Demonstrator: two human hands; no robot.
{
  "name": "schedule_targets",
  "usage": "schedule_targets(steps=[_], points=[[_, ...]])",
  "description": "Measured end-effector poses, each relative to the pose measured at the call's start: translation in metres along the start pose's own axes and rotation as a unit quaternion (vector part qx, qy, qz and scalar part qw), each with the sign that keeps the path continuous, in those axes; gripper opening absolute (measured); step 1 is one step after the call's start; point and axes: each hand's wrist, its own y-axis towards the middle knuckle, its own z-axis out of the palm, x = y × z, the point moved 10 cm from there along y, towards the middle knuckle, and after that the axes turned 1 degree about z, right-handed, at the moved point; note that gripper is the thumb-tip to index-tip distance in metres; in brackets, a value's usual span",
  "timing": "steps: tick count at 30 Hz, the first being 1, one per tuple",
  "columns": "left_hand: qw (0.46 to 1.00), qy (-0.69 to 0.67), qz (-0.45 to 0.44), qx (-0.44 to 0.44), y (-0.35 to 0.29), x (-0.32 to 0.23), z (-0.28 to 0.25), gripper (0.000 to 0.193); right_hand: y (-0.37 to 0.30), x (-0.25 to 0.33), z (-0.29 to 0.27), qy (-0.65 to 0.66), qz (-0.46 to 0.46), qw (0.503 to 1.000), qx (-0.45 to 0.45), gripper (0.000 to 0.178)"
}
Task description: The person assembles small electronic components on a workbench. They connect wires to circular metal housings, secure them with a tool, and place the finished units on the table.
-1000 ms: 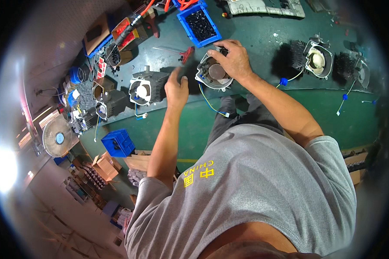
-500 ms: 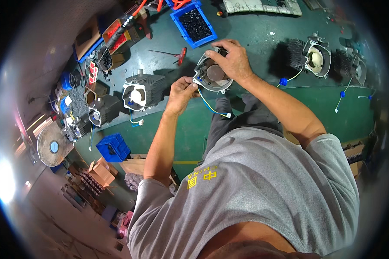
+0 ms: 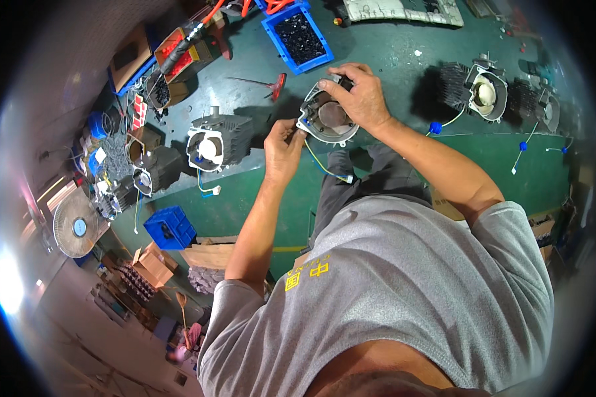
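Both my hands are on a round grey metal housing (image 3: 334,137) on the bench near its front edge. A dark round disc (image 3: 332,116) sits inside its open face. My right hand (image 3: 364,99) grips the upper right rim, thumb over the edge and fingers behind. At the lower left corner, my left hand (image 3: 285,149) pinches with thumb and curled fingers; its fingertips are partly hidden. Yellow and blue wires (image 3: 321,161) hang from that corner past the bench edge, ending in a white connector (image 3: 349,178).
Similar finned housings stand left (image 3: 228,135) and right (image 3: 487,92). A red-handled tool (image 3: 278,87) lies behind my left hand. Beyond it is a blue bin (image 3: 299,61) of small black parts. A blue crate (image 3: 170,227) and a fan (image 3: 79,227) are at lower left.
My left hand has shifted slightly right, its fingers more curled at the housing's corner. The right hand keeps its grip. A blurred brown and pink shape shows at lower left.
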Motion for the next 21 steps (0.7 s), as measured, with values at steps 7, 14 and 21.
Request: schedule_targets(steps=[7, 14, 21], points=[[0.983, -0.173, -0.040, 0.054, 0.001, 0.006, 0.005, 0.026, 0.001, 0.003, 0.000, -0.005, 0.006, 1.000, 0.012, 0.042], [0.994, -0.087, -0.048, 0.036, 0.004, 0.010, 0.005, 0.021, 0.000, 0.002, 0.001, -0.007, -0.015, 1.000, 0.001, 0.042], [0.980, -0.119, -0.101, 0.123, 0.009, 0.006, 0.004, 0.027, 0.002, 0.006, 0.001, -0.008, -0.011, 0.999, 0.033, 0.041]])
